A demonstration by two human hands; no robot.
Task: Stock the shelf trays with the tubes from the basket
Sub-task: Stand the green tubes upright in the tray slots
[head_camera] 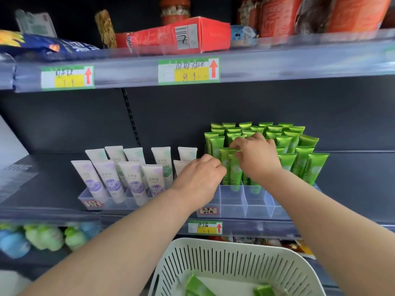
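A clear divided tray [258, 202] on the middle shelf holds several upright green tubes [303, 159]. My right hand [256, 154] reaches over its front left part and pinches the top of a green tube [226, 154]. My left hand [198, 178] has curled fingers against a neighbouring green tube [234, 169]; whether it grips that tube is hidden. Left of it, a second clear tray [87, 198] carries white tubes with purple and green labels [111, 178]. The white slotted basket [235, 259] sits below, with a few green tubes [198, 287] lying inside.
The green tray's front compartments [233, 207] hold nothing. Above, a shelf with price tags [189, 70] carries a red box [181, 37] and snack packs. Blue and green bottles [42, 238] stand on the lower shelf at the left.
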